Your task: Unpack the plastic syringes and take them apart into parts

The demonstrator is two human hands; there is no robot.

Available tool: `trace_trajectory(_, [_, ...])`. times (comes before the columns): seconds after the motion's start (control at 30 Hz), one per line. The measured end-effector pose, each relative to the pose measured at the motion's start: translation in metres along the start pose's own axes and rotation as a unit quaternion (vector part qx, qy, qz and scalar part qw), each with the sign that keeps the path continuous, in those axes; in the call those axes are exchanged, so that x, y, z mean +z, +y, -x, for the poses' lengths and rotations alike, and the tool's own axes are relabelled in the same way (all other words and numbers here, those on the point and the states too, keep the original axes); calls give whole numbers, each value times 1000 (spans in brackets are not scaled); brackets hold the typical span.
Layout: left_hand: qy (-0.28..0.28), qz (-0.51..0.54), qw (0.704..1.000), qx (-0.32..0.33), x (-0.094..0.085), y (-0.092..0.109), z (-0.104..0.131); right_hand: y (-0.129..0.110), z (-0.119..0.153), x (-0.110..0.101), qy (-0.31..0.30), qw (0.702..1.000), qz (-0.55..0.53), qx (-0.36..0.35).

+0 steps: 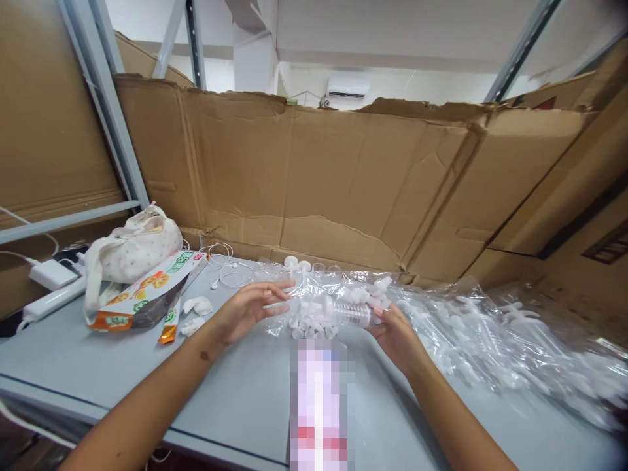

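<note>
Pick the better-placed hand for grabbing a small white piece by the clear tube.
Left, likely: the left hand is open near the small white pieces, while the right hand holds one end of the clear tube.

1. Tabletop (pixel 235 399), lower frame: grey-blue, dark line along its edge.
2. Cloth bag (pixel 140 239), left: white, small pinkish spots.
3. Snack box (pixel 147 291), left: white and orange, green lettering.
4. Small packet (pixel 169 324), lower left: orange.
5. Cardboard (pixel 333 176), centre: plain brown.
6. Earphones (pixel 223 268), left of centre: white.
</note>
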State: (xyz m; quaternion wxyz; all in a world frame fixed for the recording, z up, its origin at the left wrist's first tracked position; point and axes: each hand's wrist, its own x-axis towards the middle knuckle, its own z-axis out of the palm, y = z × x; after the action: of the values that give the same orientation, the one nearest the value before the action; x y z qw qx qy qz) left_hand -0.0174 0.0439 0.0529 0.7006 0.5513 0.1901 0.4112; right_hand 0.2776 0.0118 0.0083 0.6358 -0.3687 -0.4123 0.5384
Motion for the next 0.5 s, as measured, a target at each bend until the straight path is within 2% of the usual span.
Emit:
trace_trajectory(0.07, [-37,7,999,-8,-3,0,-1,-2,0,-1,-3,1000,-10,1])
trace_trajectory(0.23, [-72,-70,993,-69,-7,-6,-2,-3,2,-1,-32,999,9,26])
trace_trajectory(0.33, [-113,-128,983,-62,-7,-9,-2,-3,3,0,-43,998,32,32])
trace_trajectory(0.4, [-109,-171,978,-51,-7,-10,-3,-3,3,0,-54,998,36,27])
trace_trajectory(0.5, [-70,-210,974,-39,-5,-12,-4,-2,4,-1,-66,997,31,34])
